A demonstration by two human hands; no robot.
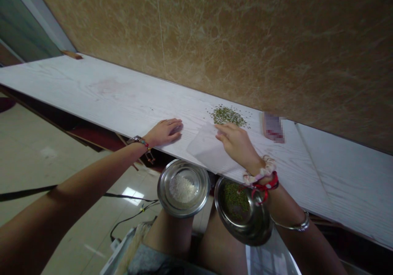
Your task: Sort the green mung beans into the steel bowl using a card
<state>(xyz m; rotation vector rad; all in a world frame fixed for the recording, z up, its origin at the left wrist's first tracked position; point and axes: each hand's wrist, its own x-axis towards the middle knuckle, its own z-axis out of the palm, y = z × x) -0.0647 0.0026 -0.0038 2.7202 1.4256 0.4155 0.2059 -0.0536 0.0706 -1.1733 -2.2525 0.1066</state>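
The left hand (162,132) rests on the white wood-grain tabletop (129,103), fingers loosely curved; whether they cover anything, I cannot tell. Nearer sits a round steel bowl (200,185) of white grains (182,189). Rightward, scattered green beans (227,116) lie far of a translucent white sheet (204,146), pinched by the right hand (235,139).

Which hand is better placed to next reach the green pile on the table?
Right, probably: the right hand is beside the green pile, holding a whitish sheet; the left hand is farther.

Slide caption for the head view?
Right hand holds a pale sheet beside small green beans; left hand rests on the white tabletop, metal bowls below.
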